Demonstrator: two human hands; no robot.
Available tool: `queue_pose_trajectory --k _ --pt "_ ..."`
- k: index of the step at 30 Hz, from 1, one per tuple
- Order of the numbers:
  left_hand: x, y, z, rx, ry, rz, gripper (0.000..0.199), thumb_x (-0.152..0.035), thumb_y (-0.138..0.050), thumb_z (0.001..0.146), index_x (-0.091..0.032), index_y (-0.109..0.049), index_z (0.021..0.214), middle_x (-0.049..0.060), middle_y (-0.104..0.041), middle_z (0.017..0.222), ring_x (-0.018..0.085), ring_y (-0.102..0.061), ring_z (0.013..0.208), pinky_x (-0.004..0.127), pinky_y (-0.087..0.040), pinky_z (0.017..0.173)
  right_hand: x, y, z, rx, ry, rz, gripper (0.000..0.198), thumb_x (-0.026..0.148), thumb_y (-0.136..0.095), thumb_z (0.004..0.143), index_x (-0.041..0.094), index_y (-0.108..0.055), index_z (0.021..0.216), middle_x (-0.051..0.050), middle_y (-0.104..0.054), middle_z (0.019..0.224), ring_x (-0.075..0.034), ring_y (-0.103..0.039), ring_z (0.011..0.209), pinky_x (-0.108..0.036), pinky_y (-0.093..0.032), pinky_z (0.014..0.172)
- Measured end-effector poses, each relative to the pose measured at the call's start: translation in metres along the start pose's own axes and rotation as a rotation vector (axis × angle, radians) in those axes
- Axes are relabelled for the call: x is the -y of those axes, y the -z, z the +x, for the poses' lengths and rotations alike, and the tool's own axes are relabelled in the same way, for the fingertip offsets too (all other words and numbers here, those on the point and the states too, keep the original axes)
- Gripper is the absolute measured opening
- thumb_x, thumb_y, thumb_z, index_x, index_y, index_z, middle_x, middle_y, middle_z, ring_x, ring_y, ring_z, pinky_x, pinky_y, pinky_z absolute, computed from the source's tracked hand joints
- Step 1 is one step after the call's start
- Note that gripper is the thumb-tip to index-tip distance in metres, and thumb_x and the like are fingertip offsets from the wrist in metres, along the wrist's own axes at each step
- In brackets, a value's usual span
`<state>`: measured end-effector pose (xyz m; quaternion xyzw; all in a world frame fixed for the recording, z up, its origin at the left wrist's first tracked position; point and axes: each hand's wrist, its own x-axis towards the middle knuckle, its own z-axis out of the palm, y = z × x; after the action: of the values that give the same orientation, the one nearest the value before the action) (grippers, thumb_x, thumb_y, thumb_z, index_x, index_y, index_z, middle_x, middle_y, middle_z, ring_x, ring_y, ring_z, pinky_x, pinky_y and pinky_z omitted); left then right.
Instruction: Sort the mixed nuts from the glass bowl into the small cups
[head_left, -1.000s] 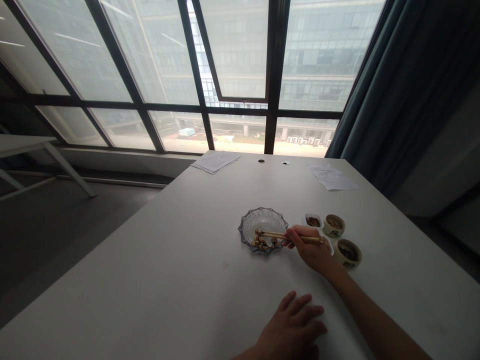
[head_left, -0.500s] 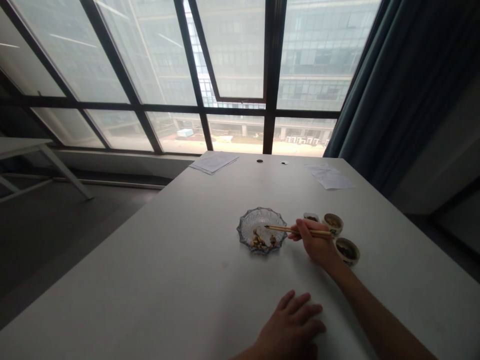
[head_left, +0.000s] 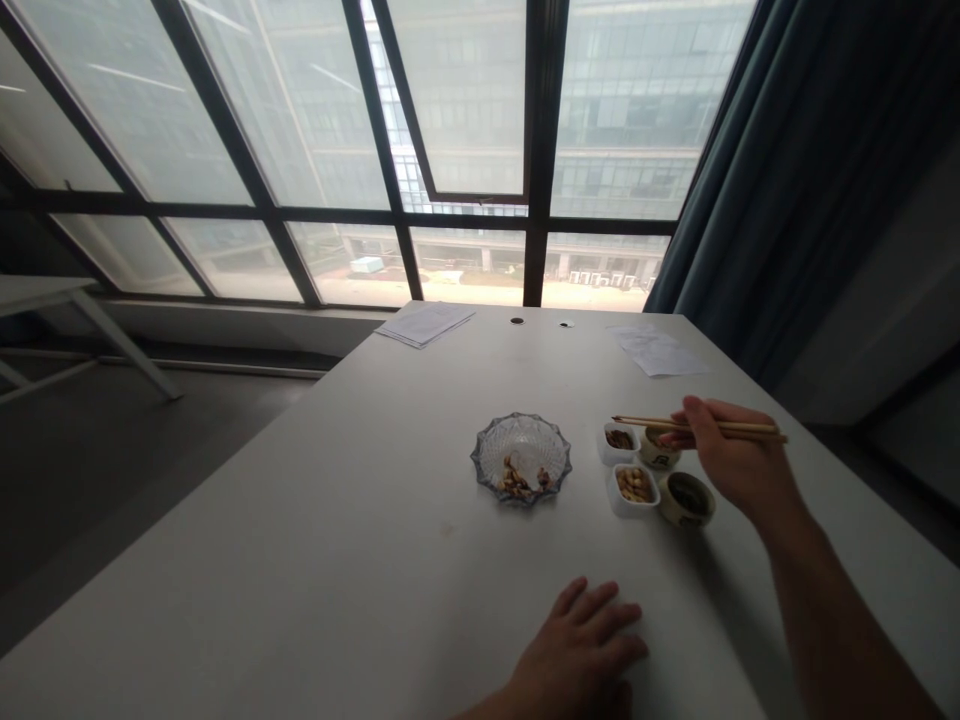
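Note:
My right hand (head_left: 731, 450) is closed around a pair of chopsticks (head_left: 651, 422), held level with the tips pointing left over the small containers. Beneath the tips stands a white plastic cup (head_left: 619, 443) with dark brown bits. In front of it, another white cup (head_left: 634, 488) holds tan pieces like peanuts. Two beige ceramic cups stand to the right: a rear one (head_left: 660, 455), partly hidden by the hand, and a front one (head_left: 687, 500) with dark contents. A scalloped glass bowl (head_left: 521, 430) contains several brown pieces. My left hand (head_left: 581, 645) lies on the table, fingers spread.
The white table (head_left: 360, 520) reaches to the windows. Stacked papers (head_left: 425, 325) lie at its far left and loose sheets (head_left: 658, 350) at the far right. A dark blue curtain (head_left: 739, 190) hangs on the right; another white table (head_left: 45, 292) stands at the left.
My right hand has moved right with the chopsticks, from over the glass bowl to above the small cups. The peanut-like pieces' cup is now uncovered. My left hand has stayed in place.

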<state>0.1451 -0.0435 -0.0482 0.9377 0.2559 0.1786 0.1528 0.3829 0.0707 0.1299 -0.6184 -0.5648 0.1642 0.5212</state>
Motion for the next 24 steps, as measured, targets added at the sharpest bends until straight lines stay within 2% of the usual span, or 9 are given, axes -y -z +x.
queue_pose_trajectory --k 5,11,15,19,24 --pt "-0.001 0.003 0.001 0.013 -0.003 0.002 0.028 -0.039 -0.055 0.103 -0.027 -0.056 0.128 -0.002 -0.051 0.153 0.024 -0.038 0.147 0.048 -0.025 0.124 -0.01 -0.001 0.006 0.042 -0.034 0.044 0.039 0.059 -0.068 0.089 0.021 -0.076 0.082 -0.007 -0.078 0.071 -0.026 -0.077 0.063 -0.031 -0.062 0.055" --pt "-0.002 0.005 0.002 0.034 0.002 0.012 0.027 -0.039 -0.056 0.103 -0.026 -0.057 0.126 -0.002 -0.051 0.153 0.024 -0.038 0.146 0.048 -0.026 0.123 0.003 -0.011 -0.005 -0.001 -0.016 0.124 0.042 0.06 -0.068 0.089 0.019 -0.076 0.085 -0.009 -0.078 0.074 -0.024 -0.077 0.063 -0.03 -0.062 0.057" --pt "-0.002 0.005 0.001 0.029 0.003 0.012 0.027 -0.04 -0.053 0.104 -0.027 -0.055 0.128 -0.003 -0.05 0.154 0.024 -0.037 0.147 0.048 -0.025 0.124 0.01 -0.046 -0.027 0.221 -0.05 0.321 0.046 0.063 -0.066 0.089 0.018 -0.076 0.086 -0.01 -0.08 0.078 -0.025 -0.078 0.068 -0.033 -0.064 0.064" --pt "-0.002 0.005 0.001 0.016 0.003 0.003 0.027 -0.04 -0.051 0.105 -0.027 -0.054 0.128 -0.003 -0.049 0.154 0.023 -0.036 0.147 0.048 -0.024 0.124 0.007 -0.087 -0.051 0.442 -0.063 0.328 0.044 0.062 -0.062 0.092 0.02 -0.076 0.083 -0.008 -0.08 0.079 -0.024 -0.078 0.073 -0.032 -0.064 0.068" --pt "-0.002 0.004 0.001 0.014 -0.004 -0.003 0.027 -0.04 -0.05 0.106 -0.027 -0.054 0.129 -0.003 -0.049 0.154 0.023 -0.035 0.148 0.048 -0.024 0.124 -0.006 -0.109 -0.063 0.5 -0.016 0.259 0.043 0.058 -0.059 0.096 0.021 -0.075 0.08 -0.006 -0.079 0.075 -0.023 -0.076 0.07 -0.031 -0.06 0.067"
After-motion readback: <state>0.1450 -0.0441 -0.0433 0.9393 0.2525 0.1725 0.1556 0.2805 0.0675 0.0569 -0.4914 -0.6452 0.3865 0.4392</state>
